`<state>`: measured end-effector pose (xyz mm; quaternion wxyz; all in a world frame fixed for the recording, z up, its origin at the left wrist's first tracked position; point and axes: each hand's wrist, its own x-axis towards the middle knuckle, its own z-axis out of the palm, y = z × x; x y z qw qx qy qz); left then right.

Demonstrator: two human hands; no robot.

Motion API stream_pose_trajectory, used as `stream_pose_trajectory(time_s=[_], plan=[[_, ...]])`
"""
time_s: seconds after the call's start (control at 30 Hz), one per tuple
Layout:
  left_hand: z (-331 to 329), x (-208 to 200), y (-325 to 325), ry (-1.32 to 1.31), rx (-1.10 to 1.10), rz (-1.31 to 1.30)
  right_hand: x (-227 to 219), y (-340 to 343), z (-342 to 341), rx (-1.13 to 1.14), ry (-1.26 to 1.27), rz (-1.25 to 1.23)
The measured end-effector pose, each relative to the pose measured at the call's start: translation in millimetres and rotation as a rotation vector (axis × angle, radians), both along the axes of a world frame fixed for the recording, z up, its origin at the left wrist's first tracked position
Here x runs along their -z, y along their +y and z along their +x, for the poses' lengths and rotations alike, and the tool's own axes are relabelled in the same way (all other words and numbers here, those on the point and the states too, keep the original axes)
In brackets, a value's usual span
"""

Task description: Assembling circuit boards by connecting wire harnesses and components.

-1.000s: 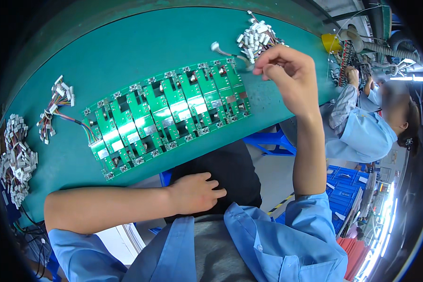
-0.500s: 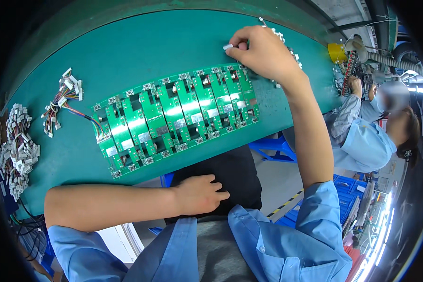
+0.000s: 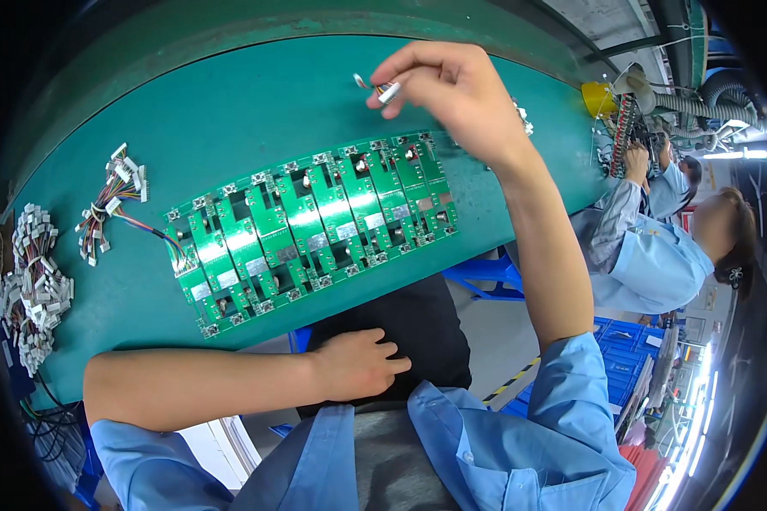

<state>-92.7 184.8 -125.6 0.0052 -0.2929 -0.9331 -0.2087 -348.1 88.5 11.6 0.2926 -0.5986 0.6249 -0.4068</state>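
Observation:
Between the thumb and fingers of my right hand [image 3: 462,95] is a short wire cable [image 3: 389,93] with white plug ends. It hangs above the green mat, beyond the far edge of the circuit board panel [image 3: 343,203]. The panel lies at a slant, a row of green boards side by side with small metal and white parts. A cable bundle [image 3: 158,232] is plugged in at its left end, and its white plugs [image 3: 115,200] lie fanned out on the mat. My left hand [image 3: 362,364] rests on my dark lap, fingers loosely apart and holding nothing.
A heap of white-plugged cables [image 3: 36,289] lies at the bench's left end. More small white plugs [image 3: 521,117] lie behind my right wrist. Co-workers in blue [image 3: 648,255] sit along the right, near a yellow container [image 3: 598,99]. A blue stool [image 3: 486,272] stands below the bench edge.
My right hand has moved left, away from the loose white plugs, and its cable now shows more fully. The view has shifted slightly. My left hand stays on my lap.

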Motion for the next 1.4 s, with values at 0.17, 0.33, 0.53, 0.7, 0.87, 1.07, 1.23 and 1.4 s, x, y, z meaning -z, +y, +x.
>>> stream_pose_trajectory(time_s=[0.17, 0.33, 0.53, 0.7, 0.87, 1.07, 1.23, 1.4], plan=[[-2, -3, -1, -0.015, 0.013, -0.025, 4, -2, 1, -0.06, 0.399, -0.023], [-1, 1, 2, -0.035, 0.013, -0.027, 3, -7, -1, -0.078, 0.792, 0.002], [-1, 5, 4, -0.044, 0.001, -0.004, 5, -19, 6, -0.146, 1.203, -0.037], [0, 6, 5, -0.054, 0.014, -0.021, -2, -27, 3, -0.231, 1.018, -0.109], [2, 5, 5, -0.066, 0.016, -0.046, -11, -36, 5, -0.284, 0.768, 0.012], [3, 4, 2, -0.091, 0.044, -0.088, -15, -35, 24, -0.218, 0.777, 0.32], [1, 1, 0, -0.108, 0.059, -0.086, -18, -45, 45, -0.219, 0.872, 0.511], [2, -3, -2, -0.127, 0.072, -0.093, -14, -59, 47, -0.289, 0.889, 0.626]])
